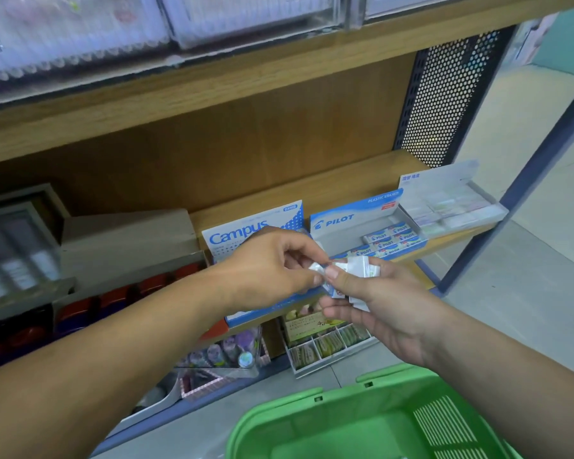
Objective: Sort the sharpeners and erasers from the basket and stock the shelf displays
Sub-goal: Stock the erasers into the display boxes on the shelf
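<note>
Hands share the erasers (362, 271) — right hand (385, 303) cradles a loose stack, left hand (272, 263) pinches one — tugging could spill the rest.

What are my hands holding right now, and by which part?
The right hand holds a clutch of small wrapped erasers, thumb across their middle; the left hand pinches one's end.

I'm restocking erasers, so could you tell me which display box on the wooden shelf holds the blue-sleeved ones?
The middle blue-and-white cardboard box lettered PILOT, between the blue-and-white Campus cardboard box and the pale translucent plastic box; only it shows blue-sleeved erasers inside.
</note>
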A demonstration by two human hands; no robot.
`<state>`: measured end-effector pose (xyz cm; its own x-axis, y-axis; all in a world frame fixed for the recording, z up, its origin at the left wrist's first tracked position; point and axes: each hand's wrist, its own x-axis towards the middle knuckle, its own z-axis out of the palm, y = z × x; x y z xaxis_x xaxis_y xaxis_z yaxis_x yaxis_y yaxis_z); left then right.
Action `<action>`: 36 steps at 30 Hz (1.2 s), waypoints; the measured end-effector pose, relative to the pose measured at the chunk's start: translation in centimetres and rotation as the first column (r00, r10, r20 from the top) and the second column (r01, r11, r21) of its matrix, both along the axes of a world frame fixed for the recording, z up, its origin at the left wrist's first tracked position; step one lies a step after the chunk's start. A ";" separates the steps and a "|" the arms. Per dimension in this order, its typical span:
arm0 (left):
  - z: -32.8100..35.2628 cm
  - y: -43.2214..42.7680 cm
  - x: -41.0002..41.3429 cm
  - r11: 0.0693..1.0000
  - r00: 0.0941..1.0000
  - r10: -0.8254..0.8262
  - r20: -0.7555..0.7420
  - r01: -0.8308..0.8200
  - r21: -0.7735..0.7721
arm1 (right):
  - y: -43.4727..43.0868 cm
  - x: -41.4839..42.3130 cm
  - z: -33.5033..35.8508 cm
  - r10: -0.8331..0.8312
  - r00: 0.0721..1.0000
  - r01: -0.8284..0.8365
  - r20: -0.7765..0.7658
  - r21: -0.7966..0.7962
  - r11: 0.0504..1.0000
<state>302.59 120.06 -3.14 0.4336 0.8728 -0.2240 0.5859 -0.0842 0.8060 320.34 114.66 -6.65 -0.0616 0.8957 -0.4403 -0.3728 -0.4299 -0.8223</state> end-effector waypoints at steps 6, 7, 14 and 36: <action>-0.1 -0.1 1.1 0.972 0.966 0.184 0.181 -0.152 -0.177 | -0.1 2.2 0.4 -0.128 0.987 0.126 -0.092 -0.029 0.992; -0.2 -0.1 1.2 0.968 0.961 0.198 0.191 -0.161 -0.194 | -0.2 2.4 0.5 -0.132 0.987 0.130 -0.090 -0.032 0.991; -0.5 0.1 2.0 0.965 0.950 0.210 0.231 -0.163 -0.207 | -0.1 3.2 0.5 -0.173 0.983 0.172 -0.062 -0.022 0.985; -1.0 2.2 3.9 0.964 0.965 0.260 -0.027 -0.258 0.056 | 0.3 5.2 -0.2 -0.318 0.929 0.326 0.189 -0.012 0.945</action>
